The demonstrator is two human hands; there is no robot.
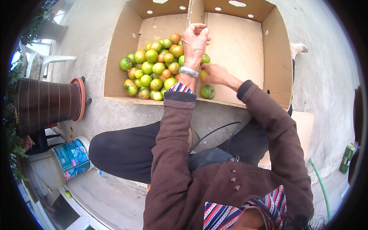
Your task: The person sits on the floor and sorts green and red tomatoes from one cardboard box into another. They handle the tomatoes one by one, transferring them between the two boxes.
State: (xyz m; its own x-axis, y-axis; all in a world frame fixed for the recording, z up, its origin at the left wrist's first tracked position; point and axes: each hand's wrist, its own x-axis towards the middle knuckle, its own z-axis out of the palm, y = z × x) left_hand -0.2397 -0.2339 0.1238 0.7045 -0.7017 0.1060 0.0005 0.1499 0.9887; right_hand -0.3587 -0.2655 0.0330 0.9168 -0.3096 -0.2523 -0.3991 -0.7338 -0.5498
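A cardboard box (270, 51) lies before me, split in two by an upright cardboard divider (196, 14). Its left compartment holds a heap of green and orange-tinged tomatoes (152, 56). My left hand (197, 40), with a silver band at the wrist, hovers over the divider. Its fingers are curled, and any contents are hidden. In the right compartment, my right hand (215, 74) grips a yellowish tomato (203, 74) close to the divider. One green tomato (205, 58) lies just beyond that hand, and another green tomato (207, 92) rests nearer the front wall.
Concrete floor (120, 118) surrounds the box. At left stand a brown ribbed planter (47, 100) on a wheeled base and a blue-labelled bucket (72, 158). A flat cardboard piece (302, 129) and a green hose (322, 187) lie at right. A black cord (215, 129) arches across my lap.
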